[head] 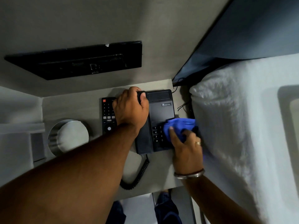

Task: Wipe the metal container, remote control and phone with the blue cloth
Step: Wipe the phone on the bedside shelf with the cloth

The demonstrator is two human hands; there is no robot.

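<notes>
Pressed the crumpled blue cloth (178,126) onto the matte black plastic desk phone (161,110) keypad, right hand (186,147) bunched shut around it. Left hand (131,107) wrapped tight over the handset top. Slim black remote control (108,116) just left; round brushed-metal container (68,137) further left.

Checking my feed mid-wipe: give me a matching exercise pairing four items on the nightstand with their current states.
Things:
1. black corded phone handset
2. crumpled blue cloth
3. black remote control
4. round metal container

States:
A. lying untouched at the far left
B. pressed on the keypad by the right hand
C. gripped at its top end by the left hand
D. partly covered by the left hand

Pairs: 1-C, 2-B, 3-D, 4-A
</notes>
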